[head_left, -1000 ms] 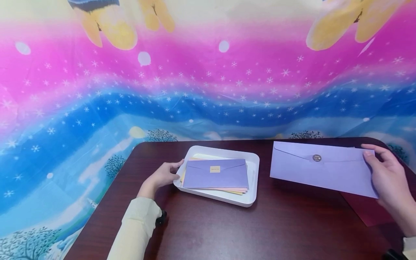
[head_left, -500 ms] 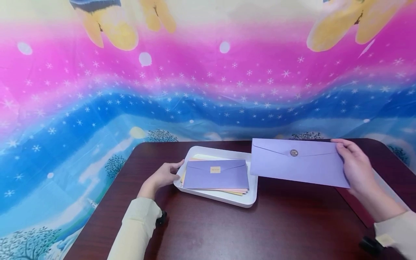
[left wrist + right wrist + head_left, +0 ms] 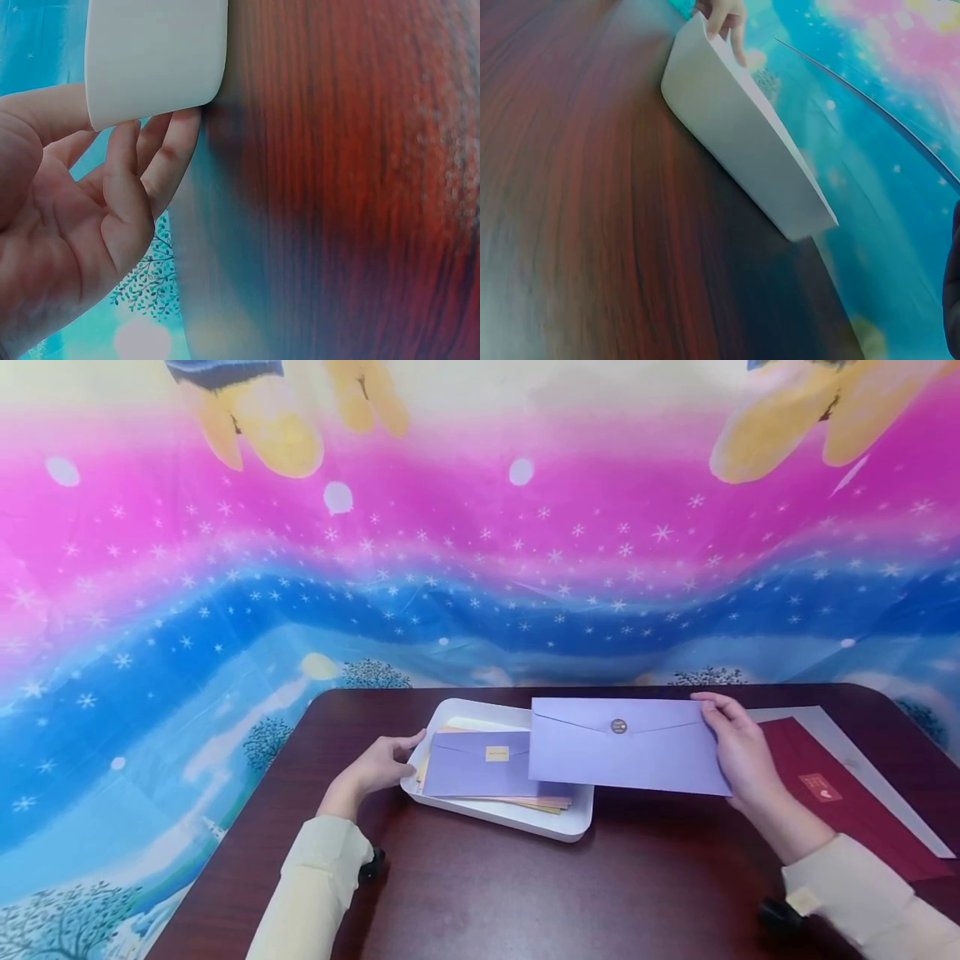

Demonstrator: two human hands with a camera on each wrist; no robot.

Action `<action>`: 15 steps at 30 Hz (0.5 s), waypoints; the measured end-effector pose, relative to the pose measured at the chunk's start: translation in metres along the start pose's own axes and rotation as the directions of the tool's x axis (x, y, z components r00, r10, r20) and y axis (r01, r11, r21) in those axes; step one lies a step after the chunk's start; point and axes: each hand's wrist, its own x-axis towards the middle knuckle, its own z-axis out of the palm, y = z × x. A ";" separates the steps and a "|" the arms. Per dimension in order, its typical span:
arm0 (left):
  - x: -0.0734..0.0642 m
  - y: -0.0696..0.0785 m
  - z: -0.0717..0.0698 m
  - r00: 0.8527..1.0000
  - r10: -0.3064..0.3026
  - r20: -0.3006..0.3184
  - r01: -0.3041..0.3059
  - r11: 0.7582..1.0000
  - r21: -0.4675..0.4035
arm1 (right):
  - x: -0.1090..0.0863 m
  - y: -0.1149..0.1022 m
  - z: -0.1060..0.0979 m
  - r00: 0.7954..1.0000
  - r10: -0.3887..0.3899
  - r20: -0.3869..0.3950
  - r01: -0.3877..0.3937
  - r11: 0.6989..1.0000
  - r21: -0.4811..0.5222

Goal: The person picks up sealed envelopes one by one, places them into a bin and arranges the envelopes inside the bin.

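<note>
My left hand (image 3: 378, 770) holds the left end of a white tray (image 3: 498, 827), with fingers against its outer wall (image 3: 157, 60). In the tray lies a stack of envelopes, topped by a darker purple envelope (image 3: 468, 772) with a cream sticker. My right hand (image 3: 742, 747) pinches the right end of a larger lavender envelope (image 3: 630, 756) with a round dark seal. It hangs above the tray's right side and hides part of the stack. The right wrist view shows only its thin edge (image 3: 877, 105); my right hand is mostly out of that view.
To the right, a dark red envelope (image 3: 847, 802) with a small sticker lies over a pale grey-white envelope (image 3: 885, 777) on the dark wooden table (image 3: 600, 893). A colourful printed cloth (image 3: 480, 568) hangs behind the table.
My right hand has carried the lavender envelope leftward, from the table's right side to over the tray. The red and pale envelopes have come into fuller view. My left hand stays on the tray.
</note>
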 end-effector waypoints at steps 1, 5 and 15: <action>0.000 0.000 0.000 1.000 -0.002 0.000 0.002 1.000 -0.004 | 0.000 0.001 0.005 1.000 0.007 0.004 -0.006 1.000 -0.018; -0.001 -0.002 0.001 1.000 0.001 -0.005 -0.001 1.000 -0.005 | 0.003 0.007 0.023 0.999 0.037 0.029 -0.035 0.997 -0.072; 0.000 0.000 -0.001 1.000 0.020 -0.010 -0.020 0.999 0.027 | 0.016 0.017 0.061 0.996 0.075 0.040 -0.071 0.994 -0.081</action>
